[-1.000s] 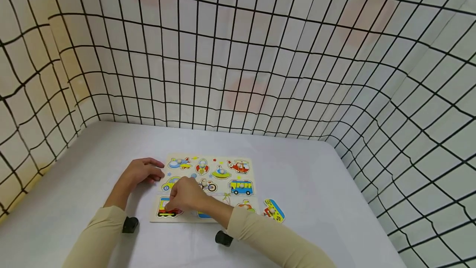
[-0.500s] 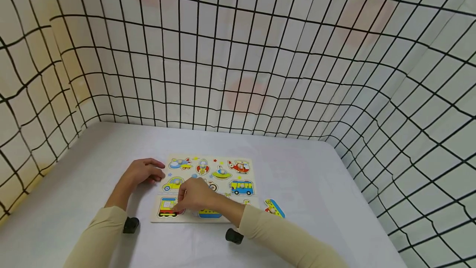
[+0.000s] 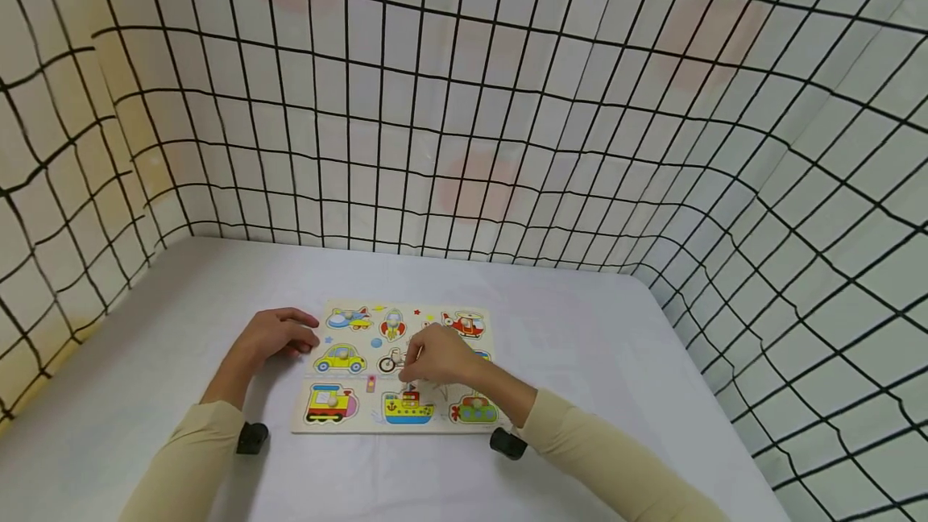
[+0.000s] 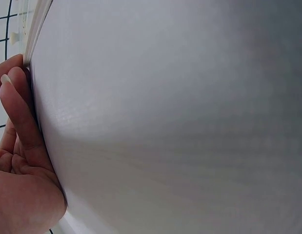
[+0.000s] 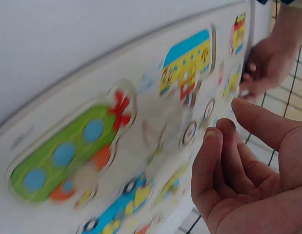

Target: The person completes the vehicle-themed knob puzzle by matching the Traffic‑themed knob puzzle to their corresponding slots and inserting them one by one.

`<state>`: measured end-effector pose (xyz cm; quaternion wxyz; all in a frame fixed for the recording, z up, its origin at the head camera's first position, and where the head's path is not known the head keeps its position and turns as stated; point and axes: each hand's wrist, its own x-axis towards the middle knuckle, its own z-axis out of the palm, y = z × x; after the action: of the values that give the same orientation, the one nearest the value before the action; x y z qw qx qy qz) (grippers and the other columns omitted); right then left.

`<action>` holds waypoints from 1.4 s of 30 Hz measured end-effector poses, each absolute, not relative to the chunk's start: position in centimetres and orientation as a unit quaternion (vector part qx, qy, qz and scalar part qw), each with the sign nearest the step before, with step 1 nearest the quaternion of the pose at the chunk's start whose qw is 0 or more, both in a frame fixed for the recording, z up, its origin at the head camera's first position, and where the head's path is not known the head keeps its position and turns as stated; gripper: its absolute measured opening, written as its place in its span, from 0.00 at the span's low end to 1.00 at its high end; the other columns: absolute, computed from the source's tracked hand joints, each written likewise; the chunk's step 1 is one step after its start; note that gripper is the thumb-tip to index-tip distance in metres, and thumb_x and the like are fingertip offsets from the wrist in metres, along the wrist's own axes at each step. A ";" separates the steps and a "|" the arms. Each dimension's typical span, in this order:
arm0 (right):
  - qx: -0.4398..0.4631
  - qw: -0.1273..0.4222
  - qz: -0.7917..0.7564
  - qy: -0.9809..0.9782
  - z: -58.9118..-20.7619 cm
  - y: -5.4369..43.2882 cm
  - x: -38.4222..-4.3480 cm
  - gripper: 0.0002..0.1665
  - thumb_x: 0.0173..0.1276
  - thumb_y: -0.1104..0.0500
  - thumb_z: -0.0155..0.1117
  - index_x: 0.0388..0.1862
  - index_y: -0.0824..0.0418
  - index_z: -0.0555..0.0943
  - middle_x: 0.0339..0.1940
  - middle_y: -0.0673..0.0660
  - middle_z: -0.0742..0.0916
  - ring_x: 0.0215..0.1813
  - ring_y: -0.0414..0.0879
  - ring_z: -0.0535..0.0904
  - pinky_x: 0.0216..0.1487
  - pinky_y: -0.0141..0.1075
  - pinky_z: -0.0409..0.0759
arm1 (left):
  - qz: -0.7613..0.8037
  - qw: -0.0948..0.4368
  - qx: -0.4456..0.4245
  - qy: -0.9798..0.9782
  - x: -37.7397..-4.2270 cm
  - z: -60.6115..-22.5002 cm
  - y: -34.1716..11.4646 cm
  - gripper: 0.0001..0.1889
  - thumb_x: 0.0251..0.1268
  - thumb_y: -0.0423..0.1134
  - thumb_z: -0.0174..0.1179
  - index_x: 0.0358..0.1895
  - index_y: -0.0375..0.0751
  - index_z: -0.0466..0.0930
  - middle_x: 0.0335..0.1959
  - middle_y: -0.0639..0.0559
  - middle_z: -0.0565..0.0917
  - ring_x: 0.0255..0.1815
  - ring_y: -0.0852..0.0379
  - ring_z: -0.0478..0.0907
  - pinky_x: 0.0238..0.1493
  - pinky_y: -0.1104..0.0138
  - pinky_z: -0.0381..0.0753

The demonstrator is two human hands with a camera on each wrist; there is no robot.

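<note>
A wooden peg puzzle board [image 3: 297, 417] with vehicle pictures lies on the white table. Over its middle, my right hand [image 3: 438, 354] hovers between the bicycle [image 3: 389, 360] and the ship picture [image 3: 408, 409]. Its fingers are loosely curled with a gap to the thumb, and the right wrist view shows nothing between them. My left hand [image 3: 279, 333] rests on the table, fingertips right at the board's left edge. The train piece [image 3: 331, 403] sits in the lower left corner, its knob showing. At lower right is the green submarine [image 5: 68, 156], with a knob.
Black wire mesh [image 3: 471, 135] stands before white walls around the table's back and sides. A black wrist device [image 3: 507, 443] sits under my right sleeve, another [image 3: 251, 438] by my left. The spot right of the board is hidden behind the right forearm.
My right hand has left the train piece and moved right across the board. Its sleeve now covers where a loose ship-shaped piece lay. My left hand has stayed put.
</note>
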<state>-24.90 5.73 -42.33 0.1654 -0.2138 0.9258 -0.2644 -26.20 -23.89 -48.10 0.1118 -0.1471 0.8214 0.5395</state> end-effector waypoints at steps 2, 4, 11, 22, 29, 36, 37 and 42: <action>-0.209 0.161 -0.270 0.926 -42.0 6.7 -25.1 0.09 0.57 0.55 0.78 0.23 0.53 0.86 0.26 0.45 0.84 0.29 0.40 0.75 0.28 0.31 0.70 | 0.537 0.112 -0.148 0.823 -26.2 -48.1 -24.0 0.23 0.60 0.38 0.68 0.58 0.33 0.80 0.25 0.52 0.85 0.26 0.56 0.79 0.28 0.71 0.77; -0.206 0.151 -0.266 0.930 -41.7 7.7 -25.3 0.09 0.57 0.55 0.78 0.24 0.54 0.86 0.25 0.46 0.84 0.29 0.40 0.74 0.28 0.31 0.70 | 0.537 0.115 -0.147 0.823 -26.2 -48.2 -24.1 0.24 0.60 0.39 0.68 0.58 0.33 0.80 0.25 0.51 0.85 0.27 0.55 0.79 0.29 0.70 0.78; -0.178 0.139 -0.257 0.940 -40.8 11.3 -26.0 0.08 0.59 0.53 0.77 0.27 0.54 0.86 0.25 0.48 0.85 0.27 0.41 0.77 0.29 0.33 0.73 | 0.537 0.117 -0.147 0.822 -26.4 -48.4 -24.6 0.24 0.59 0.39 0.68 0.59 0.33 0.80 0.26 0.51 0.85 0.27 0.54 0.79 0.31 0.69 0.79; -0.087 0.161 -0.265 0.947 -39.8 17.3 -26.5 0.10 0.60 0.53 0.77 0.33 0.56 0.86 0.27 0.53 0.85 0.29 0.46 0.80 0.33 0.37 0.79 | 0.534 0.121 -0.145 0.824 -26.4 -48.7 -24.2 0.25 0.59 0.40 0.68 0.59 0.34 0.80 0.26 0.51 0.85 0.28 0.54 0.79 0.31 0.68 0.78; -0.078 0.224 -0.242 0.941 -39.8 20.7 -26.6 0.12 0.60 0.52 0.77 0.36 0.56 0.86 0.29 0.52 0.86 0.30 0.45 0.80 0.41 0.41 0.83 | 0.537 0.122 -0.152 0.821 -26.3 -48.5 -24.2 0.25 0.58 0.39 0.69 0.58 0.33 0.80 0.27 0.50 0.86 0.28 0.53 0.80 0.31 0.68 0.80; -0.062 0.240 -0.238 0.939 -40.9 22.8 -26.6 0.10 0.60 0.54 0.77 0.34 0.58 0.86 0.27 0.53 0.84 0.29 0.45 0.79 0.37 0.35 0.83 | 0.533 0.123 -0.150 0.823 -26.3 -48.3 -24.1 0.25 0.59 0.39 0.68 0.59 0.34 0.80 0.26 0.52 0.85 0.28 0.54 0.80 0.31 0.69 0.79; -0.058 0.241 -0.239 0.939 -41.2 23.0 -26.6 0.10 0.59 0.55 0.78 0.33 0.58 0.86 0.26 0.53 0.84 0.29 0.45 0.79 0.36 0.35 0.83 | 0.534 0.122 -0.148 0.824 -26.3 -48.2 -24.1 0.24 0.59 0.39 0.68 0.59 0.34 0.80 0.26 0.52 0.85 0.28 0.55 0.79 0.31 0.69 0.78; -0.045 0.249 -0.246 0.936 -42.2 23.8 -26.5 0.08 0.58 0.58 0.78 0.31 0.59 0.86 0.26 0.53 0.84 0.28 0.45 0.79 0.35 0.35 0.83 | 0.535 0.122 -0.144 0.824 -26.2 -48.0 -23.9 0.24 0.59 0.39 0.68 0.58 0.33 0.80 0.25 0.52 0.85 0.27 0.56 0.79 0.29 0.69 0.78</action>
<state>-26.50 23.80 -42.19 0.2493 -0.0445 0.9357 -0.2456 -26.15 -23.88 -48.05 0.1215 -0.1436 0.8238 0.5348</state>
